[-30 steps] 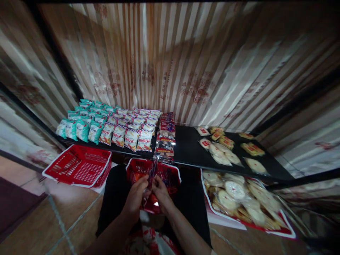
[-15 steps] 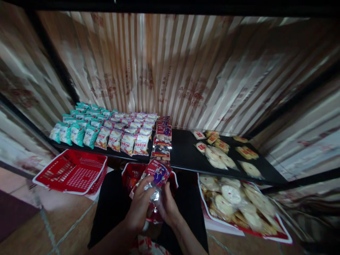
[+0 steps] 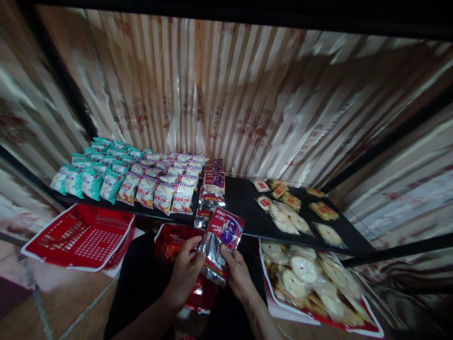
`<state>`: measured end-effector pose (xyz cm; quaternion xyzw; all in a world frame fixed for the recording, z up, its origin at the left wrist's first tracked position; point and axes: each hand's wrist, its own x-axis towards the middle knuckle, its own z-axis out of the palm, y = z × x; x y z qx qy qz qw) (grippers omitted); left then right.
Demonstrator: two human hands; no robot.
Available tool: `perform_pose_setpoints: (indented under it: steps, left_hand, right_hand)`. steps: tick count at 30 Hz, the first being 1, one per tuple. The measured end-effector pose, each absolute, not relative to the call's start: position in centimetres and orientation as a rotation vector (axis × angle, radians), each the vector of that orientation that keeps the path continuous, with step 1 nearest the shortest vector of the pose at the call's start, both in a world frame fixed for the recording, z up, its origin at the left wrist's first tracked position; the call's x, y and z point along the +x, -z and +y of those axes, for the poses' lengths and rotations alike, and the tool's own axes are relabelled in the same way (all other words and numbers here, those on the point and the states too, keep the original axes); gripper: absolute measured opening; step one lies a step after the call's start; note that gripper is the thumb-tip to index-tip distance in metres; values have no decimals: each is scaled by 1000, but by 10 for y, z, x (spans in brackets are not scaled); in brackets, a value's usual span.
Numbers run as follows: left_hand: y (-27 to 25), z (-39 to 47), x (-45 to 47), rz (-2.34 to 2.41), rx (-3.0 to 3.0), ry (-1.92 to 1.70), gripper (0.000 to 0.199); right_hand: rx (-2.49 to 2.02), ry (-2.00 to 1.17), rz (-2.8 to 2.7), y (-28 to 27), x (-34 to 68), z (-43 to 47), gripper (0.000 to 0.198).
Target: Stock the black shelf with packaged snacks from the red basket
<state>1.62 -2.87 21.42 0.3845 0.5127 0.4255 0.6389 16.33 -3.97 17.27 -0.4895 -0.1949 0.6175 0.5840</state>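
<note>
A red and purple snack packet point(image 3: 226, 229) with a shiny clear lower part is held tilted in front of me. My right hand point(image 3: 238, 273) is closed on its lower right side, thumb on the front. My left hand point(image 3: 186, 268) pinches its left edge, fingers curled. Behind it, on the black shelf point(image 3: 239, 200), similar red packets point(image 3: 214, 182) stand in a row running front to back. Below my hands, between my knees, sits a red basket point(image 3: 164, 231) with orange and red packets inside, partly hidden by my hands.
On the shelf's left stand rows of teal snack bags point(image 3: 92, 182) and white snack bags point(image 3: 163, 196). Flat round packs point(image 3: 286, 217) and yellow packs point(image 3: 322, 211) lie on the right. A red basket point(image 3: 95, 236) sits lower left; a filled basket point(image 3: 375, 321) sits lower right.
The packet has come up and slightly right, its front now facing me more fully. My right thumb has moved onto its front. The view has shifted slightly.
</note>
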Motion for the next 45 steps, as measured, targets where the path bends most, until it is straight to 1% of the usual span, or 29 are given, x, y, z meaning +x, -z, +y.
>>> perform_pose_setpoints:
  steps: [3,7,13,17,22,24,28,31,36,45]
  left_hand:
    - [-202,-22,27,1156,936,-909,43]
    - [-189,-4,42,1159,991,-1056,34]
    - [-182,44,55,1176,1103,-1195,26]
    - [-181,79,58,1223,1094,-1220,24]
    - [-177,108,64,1265,1102,-1250,24]
    - [-175,112,65,1280,1107,-1271,24]
    - [-168,114,65,1331,1190,-1245,22]
    - [-162,113,63,1345,1250,-1222,21]
    - [-158,108,62,1345,1232,-1206,21]
    - [-157,106,62,1443,1456,-1189,26]
  right_hand:
    - [-1236,-1387,-468,-179,174,-30,41]
    - [-1275,-1315,-518,-187,184,-6,45]
    - [-1298,-999,-698,-185,198,50,51]
    - [-1394,-781,-872,-181,203,85,52]
    - [-1512,-628,-1019,-180,205,112,58]
    - [-1552,-540,-1105,-178,205,116,55]
    - [-1655,-281,-1285,-169,205,116,42]
    - [-1690,-152,-1363,-162,205,115,39]
    - [-1710,-72,-1432,-153,203,116,40]
    - [-1762,-85,-1441,-145,200,117,44]
